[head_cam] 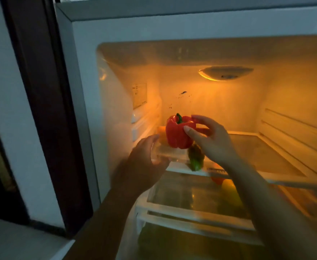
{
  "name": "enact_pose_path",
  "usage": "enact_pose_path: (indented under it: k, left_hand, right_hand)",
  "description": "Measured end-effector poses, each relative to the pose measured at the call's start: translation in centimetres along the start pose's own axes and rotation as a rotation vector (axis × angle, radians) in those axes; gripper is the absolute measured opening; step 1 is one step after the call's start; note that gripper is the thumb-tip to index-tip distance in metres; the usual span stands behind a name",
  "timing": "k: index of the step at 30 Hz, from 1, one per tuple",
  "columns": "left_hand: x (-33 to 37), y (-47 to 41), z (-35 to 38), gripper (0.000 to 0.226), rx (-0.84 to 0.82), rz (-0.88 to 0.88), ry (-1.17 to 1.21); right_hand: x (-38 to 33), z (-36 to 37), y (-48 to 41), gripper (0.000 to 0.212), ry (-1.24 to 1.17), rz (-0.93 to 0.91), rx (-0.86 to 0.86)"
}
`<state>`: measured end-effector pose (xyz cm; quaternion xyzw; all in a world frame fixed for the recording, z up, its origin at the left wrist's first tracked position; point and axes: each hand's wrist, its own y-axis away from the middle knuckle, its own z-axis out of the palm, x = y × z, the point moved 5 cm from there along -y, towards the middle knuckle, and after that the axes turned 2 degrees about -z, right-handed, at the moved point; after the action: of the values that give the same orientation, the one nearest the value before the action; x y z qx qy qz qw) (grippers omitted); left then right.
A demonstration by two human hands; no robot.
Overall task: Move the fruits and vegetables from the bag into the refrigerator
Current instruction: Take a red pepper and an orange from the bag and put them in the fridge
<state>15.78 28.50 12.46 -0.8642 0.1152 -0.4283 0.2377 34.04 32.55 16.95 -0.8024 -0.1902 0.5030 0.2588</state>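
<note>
The refrigerator (172, 29) stands open, lit orange inside. A red bell pepper (178, 133) with a green stem is upright above the left part of the upper glass shelf (262, 152). My right hand (210, 139) grips it from the right, thumb and fingers curled on its side. My left hand (144, 162) holds a clear plastic container (165, 152) at the shelf's front left, just below the pepper. A green vegetable (196, 158) lies on the shelf under my right hand. The bag is out of view.
An orange item (161, 135) sits behind the pepper at the shelf's left. Below the shelf, orange and yellow produce (227, 188) shows through a lower glass cover (191, 196). Rails line the right inner wall (294, 124). A dark door frame (45, 109) stands left of the fridge.
</note>
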Motion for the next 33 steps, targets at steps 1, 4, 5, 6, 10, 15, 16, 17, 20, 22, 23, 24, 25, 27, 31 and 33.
enact_pose_path:
  k: [1,4,5,6,10,15,16,17,20,22,23,24,25,27,31,33]
  left_hand:
    - [0.1,0.0,0.0,0.064,-0.004,-0.002,0.000]
    - [0.3,-0.2,0.0,0.071,-0.006,0.005,-0.023]
    - [0.3,-0.5,0.1,0.074,-0.018,0.008,-0.050]
    - [0.4,-0.7,0.3,0.076,-0.032,0.009,-0.079]
    - [0.7,-1.1,1.6,0.080,-0.092,0.008,-0.045]
    - [0.4,-2.1,1.8,0.079,-0.027,0.023,-0.074]
    - [0.3,-2.2,1.7,0.080,-0.016,0.010,-0.093]
    - [0.2,-2.4,1.6,0.081,-0.011,-0.003,-0.100]
    - [0.1,-2.5,1.4,0.083,-0.023,-0.026,-0.136]
    - [0.6,-2.1,1.1,0.084,-0.031,-0.018,-0.210]
    - [1.0,-1.7,0.9,0.084,-0.023,-0.014,-0.238]
    - [1.3,-1.3,0.6,0.083,-0.009,-0.007,-0.252]
    - [1.6,-0.8,0.5,0.081,0.009,0.008,-0.254]
    - [1.9,0.2,0.2,0.078,0.053,0.042,-0.215]
    - [1.7,2.6,0.3,0.074,0.054,-0.012,-0.091]
    - [1.7,4.0,0.3,0.073,0.059,0.002,-0.098]
  right_hand:
    - [0.2,0.5,0.0,0.053,0.037,0.005,-0.026]
    - [0.6,1.7,0.5,0.053,0.176,-0.016,-0.109]
    - [0.8,1.7,0.6,0.053,0.211,-0.024,-0.113]
    - [0.9,1.6,0.7,0.052,0.240,-0.038,-0.108]
    - [1.0,1.2,1.2,0.051,0.272,-0.061,-0.114]
    - [0.9,1.6,0.5,0.048,0.328,-0.060,-0.096]
    - [0.8,1.9,0.4,0.047,0.355,-0.069,-0.110]
    - [0.7,2.2,0.3,0.048,0.371,-0.076,-0.132]
    - [0.4,2.5,0.4,0.052,0.346,-0.076,-0.174]
    - [0.4,2.0,0.8,0.056,0.328,-0.073,-0.168]
    - [0.4,1.5,1.1,0.057,0.327,-0.073,-0.149]
    - [0.4,0.9,1.5,0.057,0.325,-0.070,-0.119]
    - [0.6,0.3,2.1,0.055,0.313,-0.070,-0.083]
    - [0.9,-1.0,3.8,0.051,0.259,-0.087,-0.002]
    - [2.0,-2.6,8.3,0.044,0.213,-0.136,0.105]
    - [1.7,-2.7,10.1,0.042,0.218,-0.193,0.104]
